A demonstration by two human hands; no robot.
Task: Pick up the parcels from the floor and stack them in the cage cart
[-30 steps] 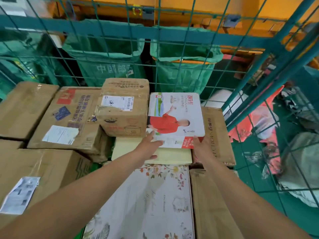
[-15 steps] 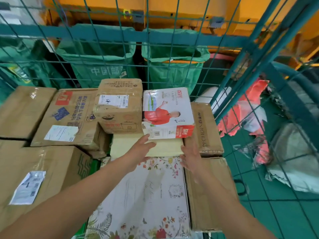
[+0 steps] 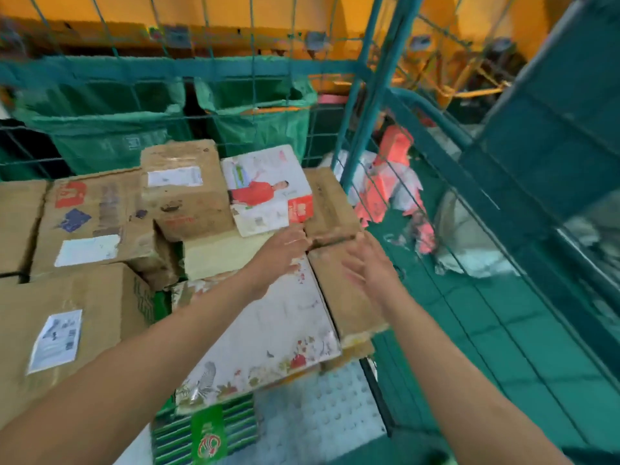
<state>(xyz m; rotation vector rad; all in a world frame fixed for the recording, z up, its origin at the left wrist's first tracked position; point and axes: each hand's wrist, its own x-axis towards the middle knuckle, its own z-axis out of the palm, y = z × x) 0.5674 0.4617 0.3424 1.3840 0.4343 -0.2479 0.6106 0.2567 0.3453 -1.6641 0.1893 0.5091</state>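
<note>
- Honestly the shot is motion-blurred, so no text, brand, or number can actually be read anywhere.
- White shipping label (image 3: pixel 55 340) on the big cardboard box (image 3: pixel 67 330) at the left: dark barcode-ish smudges, no legible characters.
- Label (image 3: pixel 175 176) on the small brown box (image 3: pixel 184 189): just grey streaks.
- White picture box (image 3: pixel 266 189) with a figure in red: its red corner patch (image 3: pixel 300 209) has pale marks, unreadable.
- Red square mark (image 3: pixel 70 194) and blue diamond mark (image 3: pixel 73 220) on the flat cardboard box (image 3: pixel 97 219): shapes only.
- Green pack (image 3: pixel 208 434) at the bottom: a red-and-white round emblem, lettering can't be made out.
- Green sack (image 3: pixel 100 142) behind the mesh: faint pale print, illegible.
</note>
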